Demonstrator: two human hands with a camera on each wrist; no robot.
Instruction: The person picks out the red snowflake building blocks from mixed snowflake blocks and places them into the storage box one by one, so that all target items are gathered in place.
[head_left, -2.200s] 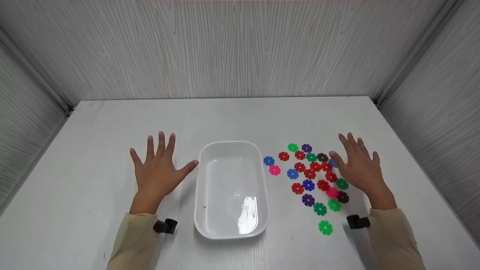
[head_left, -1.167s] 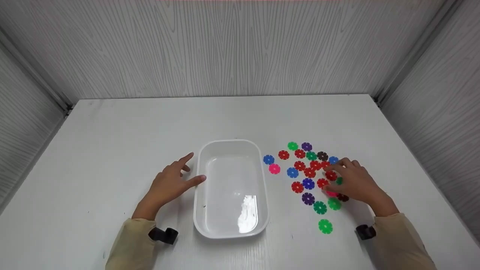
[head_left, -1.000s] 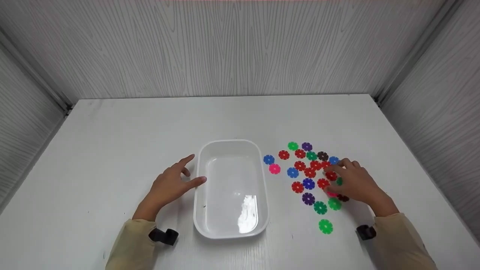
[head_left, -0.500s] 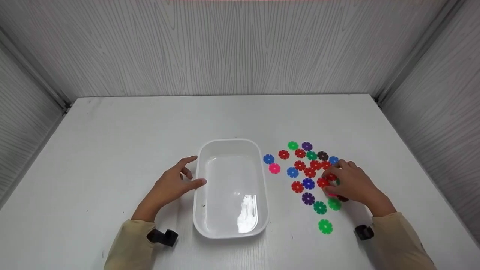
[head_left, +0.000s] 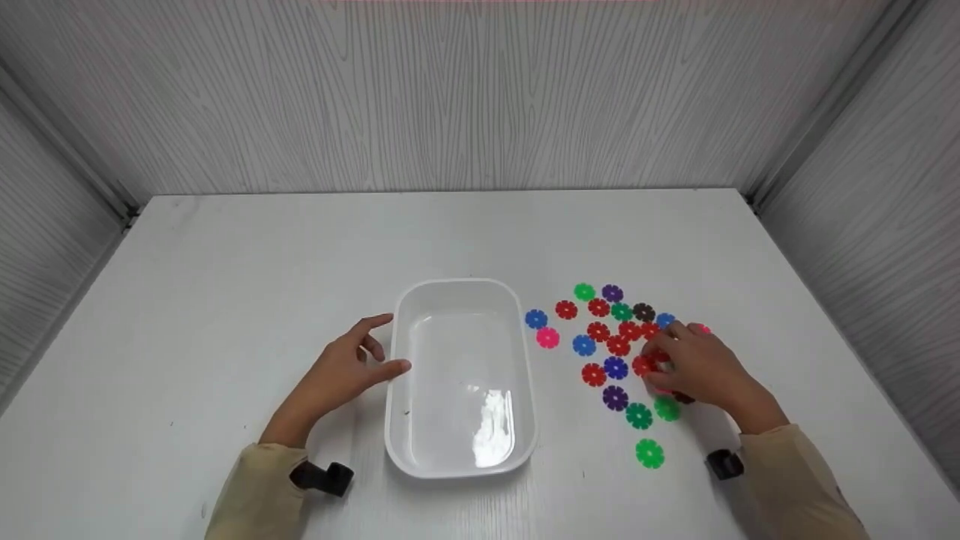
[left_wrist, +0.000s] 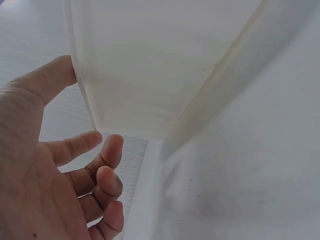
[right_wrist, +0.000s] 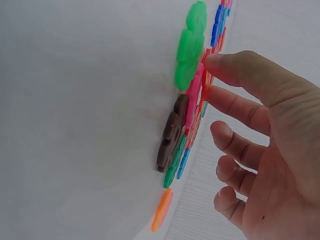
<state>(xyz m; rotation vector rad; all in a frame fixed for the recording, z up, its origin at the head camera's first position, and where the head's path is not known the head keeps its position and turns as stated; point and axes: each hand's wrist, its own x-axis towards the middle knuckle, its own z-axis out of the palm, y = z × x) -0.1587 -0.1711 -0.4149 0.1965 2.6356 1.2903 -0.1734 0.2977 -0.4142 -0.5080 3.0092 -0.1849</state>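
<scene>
On the white table stands a white plastic tray (head_left: 461,375), holding nothing but a small dark speck. My left hand (head_left: 341,379) is at its left side, thumb over the rim and index finger against the outer edge; the left wrist view shows the other fingers loosely curled. To the right lie several flower-shaped plastic discs in red, blue, green, purple, pink and brown. My right hand (head_left: 701,371) is low over them, thumb and index fingertips at opposite edges of a red disc (head_left: 642,366). Under this hand, a brown disc (right_wrist: 173,132) and a pink disc (right_wrist: 193,100) are partly covered.
A bright green disc (head_left: 649,454) lies nearest the front, apart from the group. Closest to the tray are a blue disc (head_left: 536,319) and a pink one. Grey wood-grain panels (head_left: 480,97) enclose the table at the back and sides.
Both spread hands have come down: the left to the tray's rim, the right onto the discs, its thumb and index drawing in. A pink disc edge now shows beyond the right knuckles.
</scene>
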